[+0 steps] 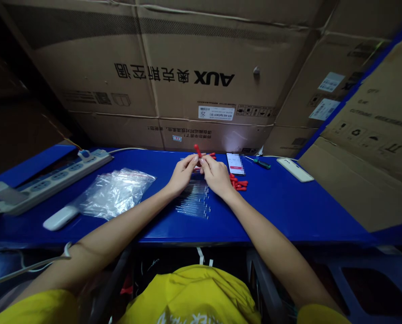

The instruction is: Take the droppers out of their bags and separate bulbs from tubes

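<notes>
My left hand (pixel 182 173) and my right hand (pixel 216 174) meet over the blue table (pixel 288 207), fingertips together on a small red-capped piece (pixel 197 150) that sticks up between them. Under my hands lies a row of several clear thin tubes (pixel 196 200). A small heap of red caps (pixel 238 182) sits just right of my right hand, and a few more red pieces (pixel 213 155) show behind the fingers.
A pile of clear plastic bags (pixel 115 191) lies at the left, with a white remote-like bar (pixel 60 218) and a power strip (pixel 49 177). A card (pixel 235 163), a green-handled screwdriver (pixel 262 164) and a white phone (pixel 294 169) lie at the back right. Cardboard boxes (pixel 201 81) wall the table.
</notes>
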